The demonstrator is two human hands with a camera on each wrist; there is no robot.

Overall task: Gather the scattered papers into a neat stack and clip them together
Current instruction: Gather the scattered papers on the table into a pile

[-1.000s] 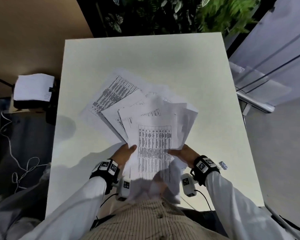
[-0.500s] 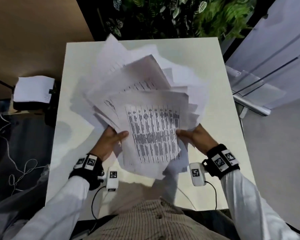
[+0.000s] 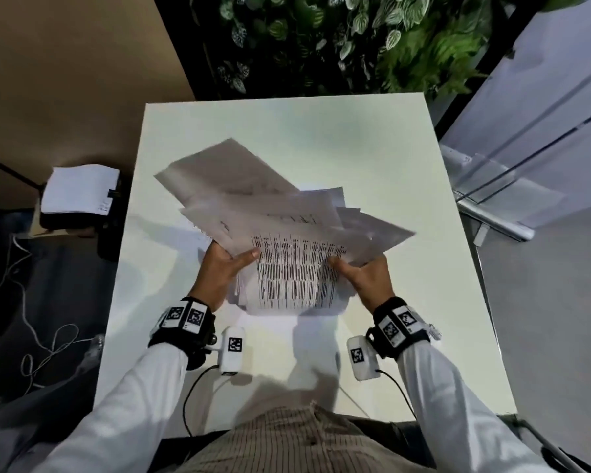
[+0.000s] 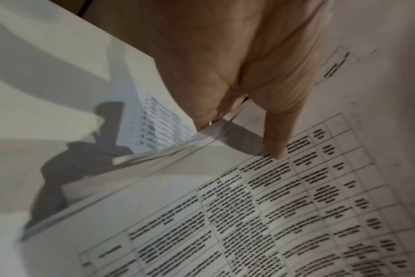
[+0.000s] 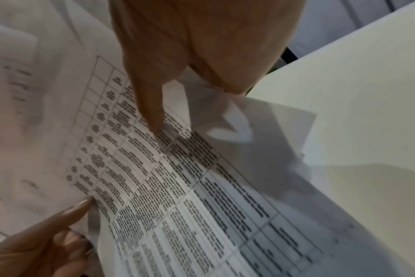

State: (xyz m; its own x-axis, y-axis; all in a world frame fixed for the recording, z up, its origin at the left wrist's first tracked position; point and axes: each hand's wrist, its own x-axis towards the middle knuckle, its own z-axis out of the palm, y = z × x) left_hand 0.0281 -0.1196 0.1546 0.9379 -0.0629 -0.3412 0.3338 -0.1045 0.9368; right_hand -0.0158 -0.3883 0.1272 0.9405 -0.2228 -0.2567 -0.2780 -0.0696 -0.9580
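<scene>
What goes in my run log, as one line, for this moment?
left hand grips papers | right hand grips papers | sheets uneven | above table

We see thin matt paper sheets, limp and partly translucent, the top one printed with a black table. The white table looks smooth with a soft sheen. Our sleeves are plain white cloth; the wrist straps look black fabric.

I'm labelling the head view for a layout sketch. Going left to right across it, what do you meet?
notepad → left hand → papers → right hand → metal rail
</scene>
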